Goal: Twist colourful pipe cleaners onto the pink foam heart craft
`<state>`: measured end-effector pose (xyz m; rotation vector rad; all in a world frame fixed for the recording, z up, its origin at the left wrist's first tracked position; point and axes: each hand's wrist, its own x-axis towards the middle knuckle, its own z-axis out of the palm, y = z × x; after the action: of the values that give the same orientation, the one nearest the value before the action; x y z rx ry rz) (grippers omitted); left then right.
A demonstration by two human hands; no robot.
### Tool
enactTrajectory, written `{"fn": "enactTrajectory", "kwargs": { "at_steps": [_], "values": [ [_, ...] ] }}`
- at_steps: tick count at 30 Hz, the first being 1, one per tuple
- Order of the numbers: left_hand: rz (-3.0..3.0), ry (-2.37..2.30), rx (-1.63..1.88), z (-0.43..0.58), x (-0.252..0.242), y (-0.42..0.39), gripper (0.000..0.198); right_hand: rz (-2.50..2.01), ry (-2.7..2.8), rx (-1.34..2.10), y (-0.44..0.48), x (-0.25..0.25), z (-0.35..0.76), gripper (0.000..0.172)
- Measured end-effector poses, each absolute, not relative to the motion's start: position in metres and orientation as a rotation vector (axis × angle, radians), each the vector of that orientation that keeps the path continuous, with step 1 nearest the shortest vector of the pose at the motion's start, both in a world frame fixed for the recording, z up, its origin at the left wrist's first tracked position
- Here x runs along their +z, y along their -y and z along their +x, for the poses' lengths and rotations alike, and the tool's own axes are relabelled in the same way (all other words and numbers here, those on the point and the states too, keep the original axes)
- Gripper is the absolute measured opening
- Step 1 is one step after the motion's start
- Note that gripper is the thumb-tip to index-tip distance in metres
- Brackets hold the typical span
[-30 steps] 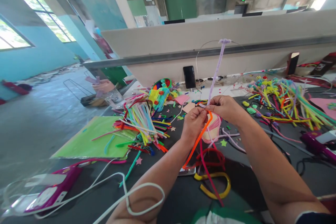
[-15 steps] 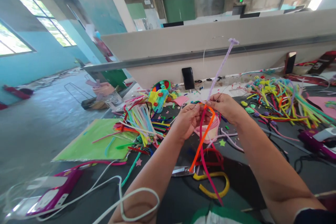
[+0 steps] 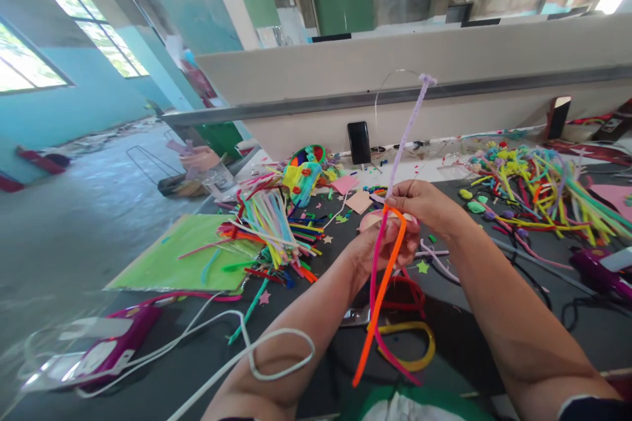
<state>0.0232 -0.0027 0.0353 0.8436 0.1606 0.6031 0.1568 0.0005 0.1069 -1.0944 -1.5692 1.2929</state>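
My right hand (image 3: 419, 204) pinches the base of a lilac pipe cleaner (image 3: 407, 131) that stands upright, its tip curled at the top. An orange pipe cleaner (image 3: 380, 296) and a pink one (image 3: 374, 276) hang down from the same pinch toward my lap. My left hand (image 3: 382, 247) sits just below, palm up, fingers curled around the orange and pink stems. A white cord (image 3: 257, 358) loops over my left forearm.
On the dark table lie a loose pile of coloured pipe cleaners (image 3: 269, 223), a green sheet (image 3: 182, 256), scissors (image 3: 353, 317), a yellow loop (image 3: 412, 345), another heap of pipe cleaners (image 3: 538, 191) at right, glue guns (image 3: 600, 270) (image 3: 103, 352), and a phone (image 3: 359, 143) against the partition.
My left hand dropped from beside the right to below it and turned palm up. The orange and pink stems now hang straighter and lower. The lilac stem stays upright.
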Motion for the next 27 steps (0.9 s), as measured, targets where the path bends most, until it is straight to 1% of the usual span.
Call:
{"fn": "enactTrajectory", "kwargs": {
  "at_steps": [5,9,14,16,20,22,27],
  "values": [
    [0.832,-0.144,0.581,0.029,0.019,0.006,0.06,-1.122,1.627,1.304,0.0,0.105,0.151,0.027],
    [0.862,-0.149,0.633,0.033,0.016,0.011,0.053,-1.055,1.681,1.351,0.001,0.103,0.148,0.03],
    [0.903,-0.078,0.636,0.036,0.015,0.013,0.045,-1.024,1.689,1.338,0.0,0.102,0.149,0.028],
    [0.887,-0.051,0.639,0.038,0.012,0.014,0.047,-1.041,1.684,1.338,0.0,0.102,0.149,0.03],
    [0.812,-0.019,0.663,0.044,0.008,0.021,0.059,-1.038,1.7,1.34,0.002,0.103,0.148,0.03],
    [0.826,-0.015,0.665,0.045,0.008,0.024,0.054,-1.011,1.703,1.355,0.003,0.103,0.147,0.03],
    [0.974,-0.169,0.471,0.031,0.018,0.01,0.039,-1.05,1.693,1.364,0.005,0.105,0.15,0.029]
  ]
}}
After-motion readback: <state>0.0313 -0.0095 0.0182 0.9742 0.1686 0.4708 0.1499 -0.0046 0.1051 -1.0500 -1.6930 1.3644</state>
